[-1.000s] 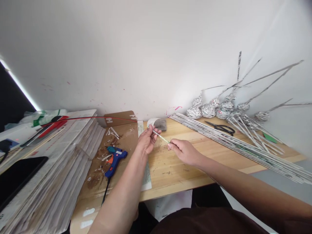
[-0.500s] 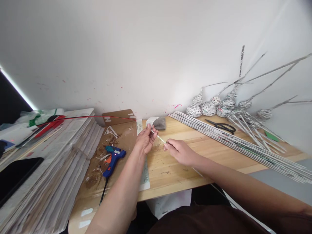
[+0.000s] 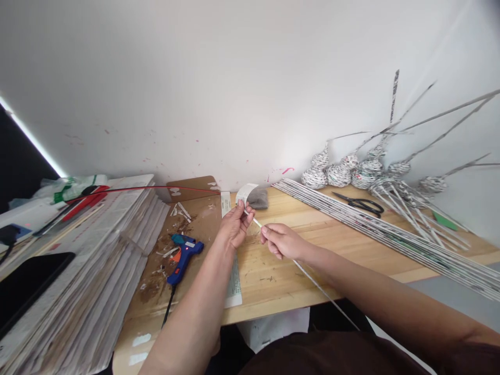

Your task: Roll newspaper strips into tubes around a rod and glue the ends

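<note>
A thin pale paper rod (image 3: pixel 312 281) runs from between my hands down past the table's front edge. My left hand (image 3: pixel 237 224) pinches its upper end, where a printed paper strip (image 3: pixel 246 192) curls up above the fingers. Just to the right, my right hand (image 3: pixel 279 240) is closed round the rod, with a short stretch of it showing between the two hands. A grey pad (image 3: pixel 258 199) lies behind my left hand. Below that hand, another printed paper strip (image 3: pixel 234 286) lies flat on the table, partly covered by my left arm.
On the left are a blue glue gun (image 3: pixel 184 258), a tall newspaper stack (image 3: pixel 128 245) and a black phone (image 3: pixel 33 286). To the right lie long paper rods (image 3: pixel 371 229) and black scissors (image 3: pixel 361 204). Woven paper gourd shapes (image 3: pixel 338 174) stand by the wall.
My right hand has turned slightly, and more of the rod shows beneath it. The curled strip stands a little higher above my left hand. The whole view has shifted slightly.
</note>
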